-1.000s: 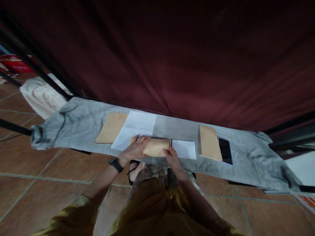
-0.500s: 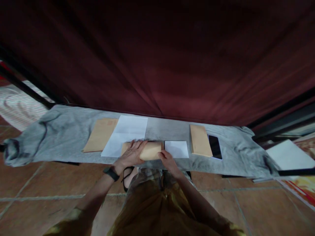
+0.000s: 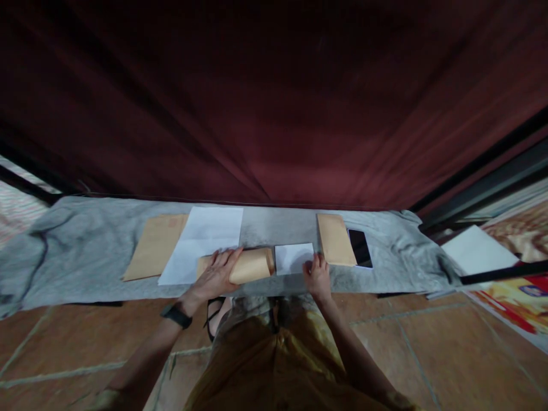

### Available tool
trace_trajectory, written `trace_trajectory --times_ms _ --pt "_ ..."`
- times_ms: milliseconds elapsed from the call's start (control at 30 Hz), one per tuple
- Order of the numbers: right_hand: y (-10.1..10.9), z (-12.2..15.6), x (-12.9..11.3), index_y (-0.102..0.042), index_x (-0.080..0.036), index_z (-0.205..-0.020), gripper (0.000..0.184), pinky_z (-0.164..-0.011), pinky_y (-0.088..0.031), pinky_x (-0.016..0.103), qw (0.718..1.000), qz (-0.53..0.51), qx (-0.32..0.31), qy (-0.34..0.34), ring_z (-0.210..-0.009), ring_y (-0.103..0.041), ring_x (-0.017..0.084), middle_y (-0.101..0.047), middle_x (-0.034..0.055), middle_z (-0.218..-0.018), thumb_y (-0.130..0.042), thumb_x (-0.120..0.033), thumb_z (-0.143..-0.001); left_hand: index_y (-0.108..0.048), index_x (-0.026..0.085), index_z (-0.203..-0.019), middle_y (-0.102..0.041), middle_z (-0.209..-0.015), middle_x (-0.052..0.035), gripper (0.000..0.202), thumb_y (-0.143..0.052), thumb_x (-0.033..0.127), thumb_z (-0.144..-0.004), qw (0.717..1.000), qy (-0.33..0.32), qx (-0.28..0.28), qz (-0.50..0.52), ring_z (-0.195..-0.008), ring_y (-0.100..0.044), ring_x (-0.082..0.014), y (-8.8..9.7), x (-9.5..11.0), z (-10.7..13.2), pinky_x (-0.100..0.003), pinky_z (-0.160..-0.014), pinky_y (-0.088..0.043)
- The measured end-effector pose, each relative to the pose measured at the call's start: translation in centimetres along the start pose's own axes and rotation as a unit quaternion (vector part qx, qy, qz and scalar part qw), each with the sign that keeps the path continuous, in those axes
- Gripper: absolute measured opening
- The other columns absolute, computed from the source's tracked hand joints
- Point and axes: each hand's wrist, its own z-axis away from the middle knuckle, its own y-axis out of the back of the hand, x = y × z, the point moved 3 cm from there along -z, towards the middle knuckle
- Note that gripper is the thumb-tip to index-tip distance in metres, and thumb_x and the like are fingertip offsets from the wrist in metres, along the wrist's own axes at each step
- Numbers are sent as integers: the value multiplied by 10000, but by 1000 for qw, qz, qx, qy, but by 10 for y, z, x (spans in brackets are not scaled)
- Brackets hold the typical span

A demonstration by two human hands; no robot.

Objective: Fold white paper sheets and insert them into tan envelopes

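Observation:
My left hand (image 3: 217,275), with a dark watch on its wrist, lies flat with fingers stretched across a brown envelope (image 3: 252,266). The envelope rests on the grey cloth, its right end slightly raised and open. To its right lies a small white folded paper (image 3: 293,258). At the right edge of this paper is my right hand (image 3: 317,277), its thumb and fingers bent but apart around the corner; no firm grip shows. Left of my left hand, a large white sheet (image 3: 205,234) partly overlaps more brown envelopes (image 3: 152,248).
The grey cloth (image 3: 274,222) covers a long narrow surface before a dark red curtain (image 3: 274,142). Another brown envelope (image 3: 336,240) and a phone (image 3: 360,249) lie on the right. Black frame bars (image 3: 483,182) flank the surface. Tiled floor (image 3: 85,337) shows below.
My right hand has let go of the brown envelope's right end and moved right to the small white paper. My left hand stays on the envelope. The view has shifted slightly.

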Motion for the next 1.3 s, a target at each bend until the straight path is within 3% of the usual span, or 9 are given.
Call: trace_trajectory --times_ms 200,433,667,867,1100,1300 --pt "-3 -11 -1 -497 -62 -1392 538 -1000 -449 428 995 82 -42 -49 -1164 -560 341 -577 234 -1262 -589 -299 -917 -123 214 -1628 -542 -1385 -141 1132 -764 338 -703 1000 3 1 8 -1340 -492 -356 5 3 -1 -562 -1215 -240" --pt "-3 -19 -3 -562 -73 -1303 529 -976 -466 406 993 66 -47 -89 -1105 -582 336 -592 218 -1199 -677 -282 -831 -91 231 -1631 -529 -1392 -144 1144 -764 354 -713 1000 11 -8 1 -1352 -468 -357 3 3 -1 -563 -1214 -228" --pt "-6 -9 4 -639 -192 -1004 168 -792 -491 326 991 -76 -39 -105 -880 -627 243 -637 109 -997 -533 -256 -890 -113 204 -1621 -515 -1418 -162 1117 -754 337 -716 1000 13 -20 9 -1364 -460 -369 5 4 -2 -577 -1204 -247" --pt "7 -6 17 -588 -216 -922 192 -731 -479 307 957 -261 -15 -129 -772 -615 209 -652 42 -830 -486 -376 -892 -99 209 -1623 -497 -1436 -167 1147 -770 342 -703 1000 12 -15 1 -1374 -450 -377 1 0 -2 -577 -1210 -236" --pt "30 -9 8 -584 -215 -966 284 -772 -515 306 916 -379 -9 -132 -853 -638 216 -707 68 -923 -528 -484 -891 -70 227 -1628 -494 -1441 -166 1155 -759 379 -714 1000 8 -7 -8 -1383 -450 -380 -4 -2 -1 -591 -1217 -206" --pt "28 -7 0 -630 -200 -948 297 -772 -514 316 930 -351 -32 -99 -823 -637 221 -720 67 -890 -539 -477 -895 -96 213 -1623 -508 -1419 -173 1131 -750 367 -713 1000 9 -4 -20 -1368 -463 -384 -1 1 0 -591 -1210 -220"
